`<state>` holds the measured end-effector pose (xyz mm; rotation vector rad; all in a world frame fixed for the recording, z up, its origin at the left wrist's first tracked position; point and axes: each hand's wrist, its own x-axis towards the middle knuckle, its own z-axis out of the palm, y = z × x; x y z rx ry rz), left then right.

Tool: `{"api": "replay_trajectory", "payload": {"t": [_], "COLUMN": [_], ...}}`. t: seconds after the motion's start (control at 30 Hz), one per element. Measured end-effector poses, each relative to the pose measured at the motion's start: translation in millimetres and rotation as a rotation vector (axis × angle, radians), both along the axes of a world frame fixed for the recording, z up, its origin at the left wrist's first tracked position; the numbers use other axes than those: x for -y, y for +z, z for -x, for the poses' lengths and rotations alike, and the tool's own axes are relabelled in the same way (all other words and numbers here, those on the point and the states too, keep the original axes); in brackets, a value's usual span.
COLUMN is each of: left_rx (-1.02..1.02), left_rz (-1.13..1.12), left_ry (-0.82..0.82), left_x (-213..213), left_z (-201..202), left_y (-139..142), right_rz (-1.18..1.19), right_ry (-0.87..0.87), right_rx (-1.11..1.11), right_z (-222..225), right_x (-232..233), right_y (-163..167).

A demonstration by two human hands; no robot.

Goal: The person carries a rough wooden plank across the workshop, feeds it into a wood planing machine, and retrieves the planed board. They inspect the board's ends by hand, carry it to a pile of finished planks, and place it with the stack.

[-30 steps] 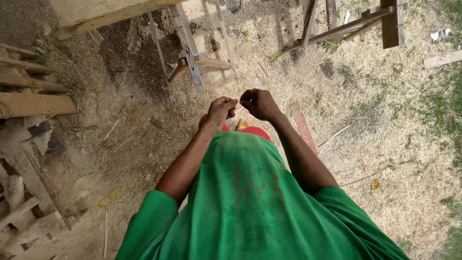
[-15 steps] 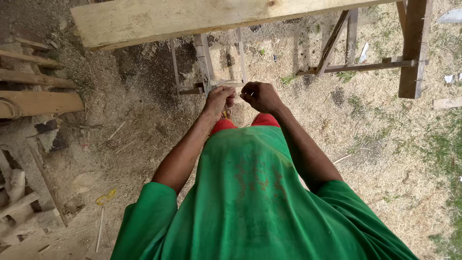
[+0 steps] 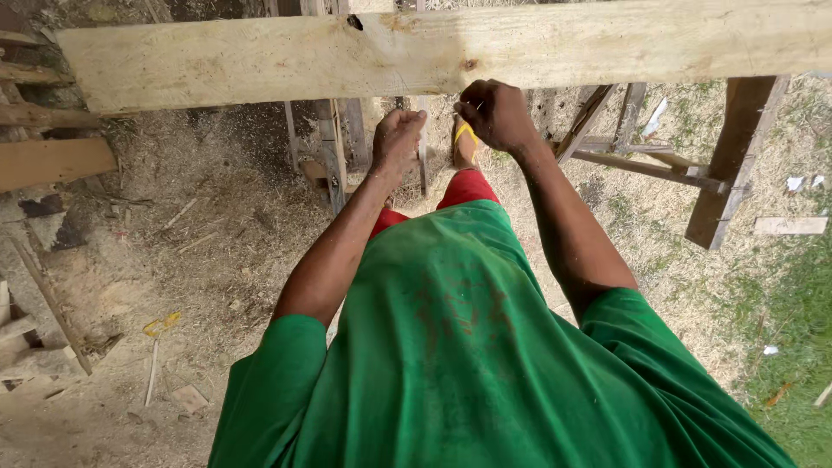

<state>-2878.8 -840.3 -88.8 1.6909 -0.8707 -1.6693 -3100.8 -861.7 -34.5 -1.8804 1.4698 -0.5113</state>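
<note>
A long pale rough-sawn wooden plank (image 3: 433,52) runs across at 12 o'clock, resting at 2 o'clock on a dark wooden trestle (image 3: 737,156). The left hand (image 3: 397,139) and right hand (image 3: 496,113) are side by side just below the plank's near edge. Stacked weathered timber offcuts (image 3: 43,160) lie at 9 o'clock on the sawdust-strewn dirt ground (image 3: 199,260).

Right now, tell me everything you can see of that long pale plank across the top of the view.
The plank is a broad board of pale, rough-sawn wood with yellowish grain, a dark knot hole near its upper edge and a smaller brown knot lower down. It lies roughly level across the frame, raised above the sawdust ground; its left end is cut slightly ragged, its right end runs out of view. The right hand, closed in a fist, sits at its near edge; contact is unclear.
</note>
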Motion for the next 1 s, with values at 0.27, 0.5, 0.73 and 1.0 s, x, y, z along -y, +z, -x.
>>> {"api": "replay_trajectory", "payload": {"t": [0.27, 0.5, 0.73, 1.0], "left_rx": [0.844, 0.816, 0.766, 0.826], "left_rz": [0.607, -0.002, -0.316, -0.050], "left_ry": [-0.527, -1.143, -1.264, -1.117], "left_x": [138, 230, 256, 215], "left_z": [99, 124, 127, 126], "left_y": [-7, -19, -1, 22], "right_rz": [-0.146, -0.928, -0.870, -0.760], "right_ry": [0.186, 0.507, 0.496, 0.358], "right_rx": [-0.276, -0.395, -0.371, -0.445], "right_z": [114, 114, 113, 111], "right_x": [190, 244, 250, 211], "right_y": [-33, -81, -76, -46]}}
